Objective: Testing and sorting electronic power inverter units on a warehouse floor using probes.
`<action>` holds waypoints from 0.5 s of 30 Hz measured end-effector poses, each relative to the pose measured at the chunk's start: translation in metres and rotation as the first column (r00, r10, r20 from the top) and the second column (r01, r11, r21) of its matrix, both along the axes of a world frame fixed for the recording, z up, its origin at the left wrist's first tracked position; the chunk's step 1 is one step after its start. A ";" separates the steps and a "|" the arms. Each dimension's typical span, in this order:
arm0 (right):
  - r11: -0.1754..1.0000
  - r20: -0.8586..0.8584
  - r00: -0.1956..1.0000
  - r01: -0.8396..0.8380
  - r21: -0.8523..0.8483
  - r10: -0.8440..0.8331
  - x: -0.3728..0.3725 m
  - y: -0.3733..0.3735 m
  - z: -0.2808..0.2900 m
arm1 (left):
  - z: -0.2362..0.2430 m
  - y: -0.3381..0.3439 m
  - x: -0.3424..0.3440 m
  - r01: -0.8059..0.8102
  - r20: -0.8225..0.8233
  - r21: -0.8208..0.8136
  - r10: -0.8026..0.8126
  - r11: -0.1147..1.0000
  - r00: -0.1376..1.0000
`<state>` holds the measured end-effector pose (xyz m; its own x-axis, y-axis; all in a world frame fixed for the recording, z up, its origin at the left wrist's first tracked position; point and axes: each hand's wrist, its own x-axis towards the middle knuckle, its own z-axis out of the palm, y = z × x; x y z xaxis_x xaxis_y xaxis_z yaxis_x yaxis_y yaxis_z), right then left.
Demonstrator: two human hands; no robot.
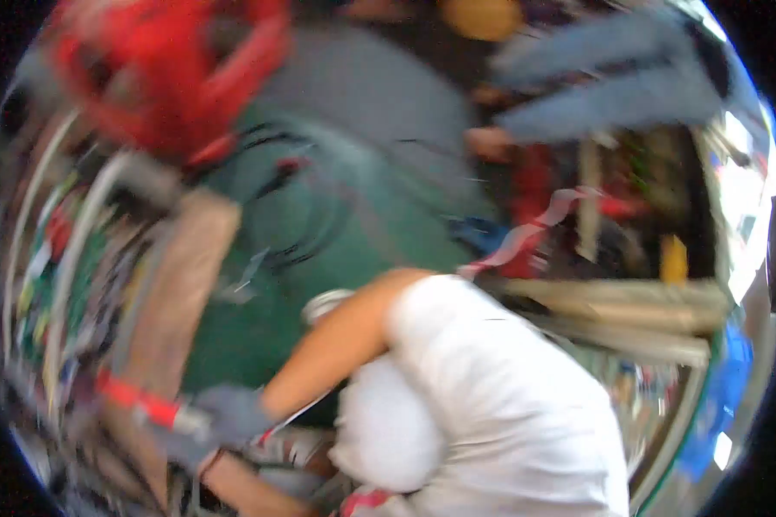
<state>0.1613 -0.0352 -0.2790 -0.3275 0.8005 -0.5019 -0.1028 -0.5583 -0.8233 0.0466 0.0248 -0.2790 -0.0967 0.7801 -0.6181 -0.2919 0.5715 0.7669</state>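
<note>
From my feed the picture is badly smeared by motion. I can make out no package, label, sign or screen for certain; the colourful clutter [52,284] along the left and the far right [664,258] is too blurred to tell.

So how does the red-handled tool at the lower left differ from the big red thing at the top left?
The red-handled tool is a slim, straight bar; the big red object is bulky, with curved loops. A gray-gloved hand grips the tool, while no hand touches the big red object. Both are red and too blurred to name more exactly.
</note>
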 end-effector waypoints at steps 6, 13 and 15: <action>0.995 0.006 0.997 0.082 0.057 -0.082 -0.006 0.002 0.009 | -0.018 0.004 0.010 0.093 -0.237 -0.002 -0.091 0.996 0.967; 0.993 -0.011 0.993 0.117 -0.014 -0.117 -0.011 0.002 0.010 | -0.025 0.001 0.010 0.140 -0.304 -0.007 -0.135 0.990 0.943; 0.993 -0.011 0.993 0.119 -0.014 -0.119 -0.010 0.003 0.012 | -0.024 0.001 0.011 0.147 -0.316 -0.004 -0.141 0.989 0.938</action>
